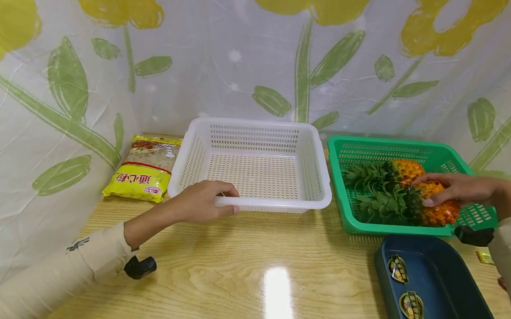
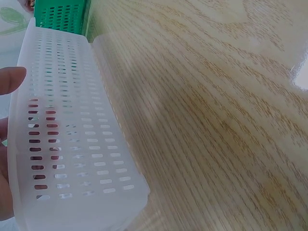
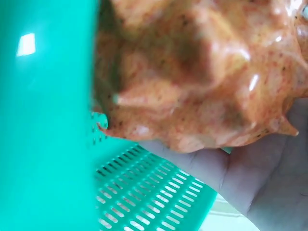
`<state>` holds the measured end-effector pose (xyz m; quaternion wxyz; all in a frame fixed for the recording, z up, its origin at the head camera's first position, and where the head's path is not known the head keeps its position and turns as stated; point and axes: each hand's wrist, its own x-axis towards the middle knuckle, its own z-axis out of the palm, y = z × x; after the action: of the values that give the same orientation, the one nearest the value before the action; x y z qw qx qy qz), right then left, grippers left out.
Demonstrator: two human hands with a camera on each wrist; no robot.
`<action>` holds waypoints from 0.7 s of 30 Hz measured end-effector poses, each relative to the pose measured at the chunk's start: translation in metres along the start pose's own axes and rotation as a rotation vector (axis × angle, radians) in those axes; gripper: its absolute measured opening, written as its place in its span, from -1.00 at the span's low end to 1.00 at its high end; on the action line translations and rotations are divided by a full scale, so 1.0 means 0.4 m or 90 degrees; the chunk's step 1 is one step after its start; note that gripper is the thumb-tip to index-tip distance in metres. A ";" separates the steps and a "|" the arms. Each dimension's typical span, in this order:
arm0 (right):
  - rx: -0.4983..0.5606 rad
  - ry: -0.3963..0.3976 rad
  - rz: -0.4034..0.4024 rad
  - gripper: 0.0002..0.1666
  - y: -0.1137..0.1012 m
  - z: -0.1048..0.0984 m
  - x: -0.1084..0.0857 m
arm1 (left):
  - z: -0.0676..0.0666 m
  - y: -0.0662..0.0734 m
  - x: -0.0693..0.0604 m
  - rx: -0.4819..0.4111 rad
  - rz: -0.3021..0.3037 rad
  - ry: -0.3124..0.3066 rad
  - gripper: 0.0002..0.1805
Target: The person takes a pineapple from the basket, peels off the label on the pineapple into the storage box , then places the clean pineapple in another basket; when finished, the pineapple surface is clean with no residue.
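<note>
My left hand [image 1: 204,201] grips the front rim of a white plastic basket [image 1: 283,202], near its left corner. In the left wrist view, the thumb lies on the outside of the slotted wall [image 2: 72,125] and the fingers show behind it. Over to the right, my right hand [image 1: 460,189] holds the orange body of a pineapple [image 1: 441,214] inside a green plastic basket [image 1: 344,206]. A second pineapple [image 1: 408,169] lies just behind it, both with leafy crowns pointing left. The right wrist view shows fingers under the knobbly, glossy pineapple skin [image 3: 202,72].
A yellow bag of pasta [image 1: 144,171] leans beside the white basket's left side. A dark blue tray [image 1: 447,295] with stickers stands in front of the green basket. A flowered curtain [image 1: 227,57] hangs behind the wooden table [image 1: 210,276].
</note>
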<state>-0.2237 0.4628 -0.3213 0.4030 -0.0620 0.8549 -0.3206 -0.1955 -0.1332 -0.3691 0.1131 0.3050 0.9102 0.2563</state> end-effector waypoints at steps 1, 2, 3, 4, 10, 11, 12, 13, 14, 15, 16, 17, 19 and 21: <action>-0.007 0.007 -0.005 -0.05 -0.002 -0.001 -0.002 | 0.000 0.000 0.000 0.002 -0.001 0.000 -0.72; -0.018 0.017 -0.012 -0.06 -0.003 -0.003 -0.004 | 0.000 0.000 0.000 0.003 -0.003 0.000 -0.71; -0.023 0.022 -0.016 -0.06 -0.004 -0.005 -0.006 | 0.000 -0.001 0.000 0.004 -0.003 -0.001 -0.71; -0.027 0.028 -0.021 -0.07 -0.004 -0.006 -0.008 | 0.000 -0.001 0.000 0.004 -0.004 -0.001 -0.71; -0.028 0.034 -0.039 -0.14 0.000 -0.011 -0.009 | -0.002 -0.002 -0.001 -0.001 0.001 -0.001 -0.73; -0.021 0.029 -0.039 -0.17 0.002 -0.011 -0.007 | -0.003 -0.002 -0.001 -0.002 0.002 -0.001 -0.74; -0.013 0.024 -0.039 -0.22 0.003 -0.012 -0.005 | -0.003 -0.002 0.000 -0.004 0.003 -0.001 -0.74; -0.006 0.017 -0.039 -0.26 0.004 -0.012 -0.002 | -0.003 -0.002 0.000 -0.005 0.004 -0.001 -0.74; 0.007 0.009 -0.038 -0.30 0.005 -0.013 0.000 | -0.003 -0.002 0.000 -0.006 0.004 -0.001 -0.75; 0.016 -0.002 -0.039 -0.34 0.004 -0.014 0.003 | -0.003 -0.002 0.000 -0.006 0.005 -0.001 -0.75; 0.029 -0.013 -0.039 -0.35 0.004 -0.014 0.007 | -0.003 -0.002 0.000 -0.006 0.006 -0.001 -0.75; 0.042 -0.024 -0.036 -0.37 0.003 -0.015 0.012 | -0.003 -0.002 0.000 -0.005 0.005 -0.001 -0.75; 0.044 -0.038 -0.032 -0.32 -0.001 -0.017 0.017 | -0.003 -0.003 0.000 -0.002 0.005 -0.002 -0.75; 0.042 -0.051 -0.029 -0.22 -0.005 -0.018 0.025 | -0.002 -0.002 0.000 0.001 0.003 -0.003 -0.74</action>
<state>-0.2361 0.4614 -0.3233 0.4315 -0.0814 0.8254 -0.3549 -0.1962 -0.1342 -0.3690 0.1145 0.3078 0.9093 0.2554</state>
